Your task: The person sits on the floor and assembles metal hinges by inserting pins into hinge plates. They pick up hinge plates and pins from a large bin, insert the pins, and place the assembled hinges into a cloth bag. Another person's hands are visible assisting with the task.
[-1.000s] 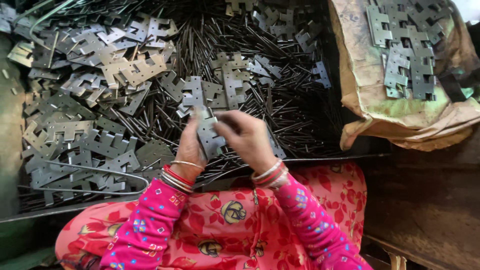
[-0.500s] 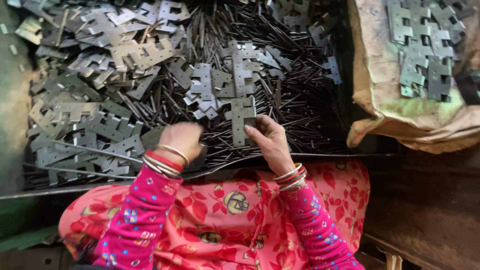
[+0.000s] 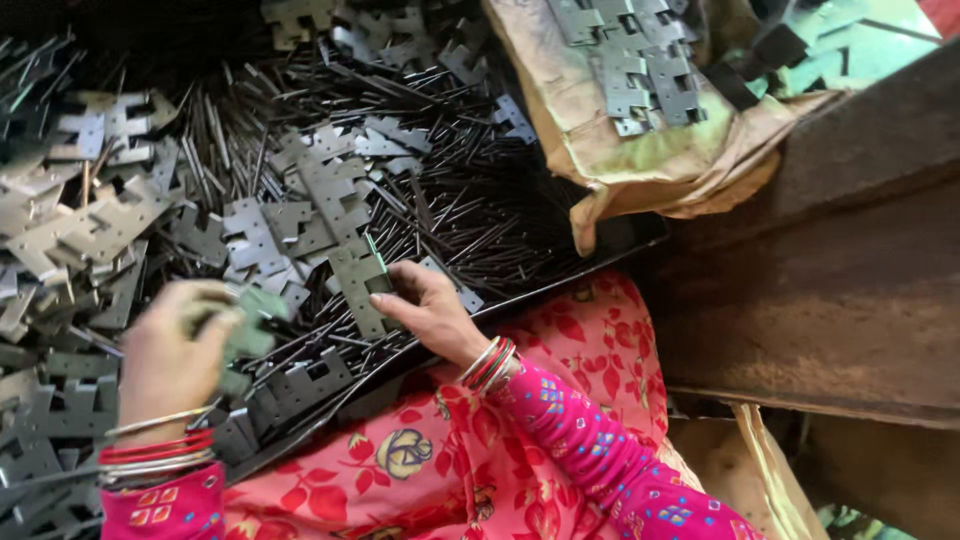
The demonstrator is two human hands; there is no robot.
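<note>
Head view, looking straight down, and it's the only view on offer. The right hand (image 3: 430, 312) sits at the near edge of the heap, fingers curled and pressed down on a flat hinge plate (image 3: 358, 288), thumb tucked along its near side. It's a grey, dull metal leaf with notched, stepped edges, lying flat just ahead of the fingertips and overlapping more plates (image 3: 300, 215) of the same cut beyond it. A thin pin (image 3: 376, 252) slants right above the fingertips; whether the fingers actually pinch it I cannot tell.

Over to the left hand (image 3: 175, 345): it's blurred, closed in a loose fist around another plate, greenish-grey, sticking out past the knuckles. How tightly those fingers close I cannot say for sure, but they do wrap it.

Around both hands, a tray (image 3: 560, 285) is piled with loose dark pins (image 3: 470, 215) fanned out beyond the right fingers. To the far right of them, a tan sack (image 3: 650, 170) holds stacked plates.

My read on doing this well: keep the right fingers flat so the plate doesn't skid on the pins beneath, bring the left-hand piece in level with its notches lined up, and pick one pin cleanly rather than raking several.
</note>
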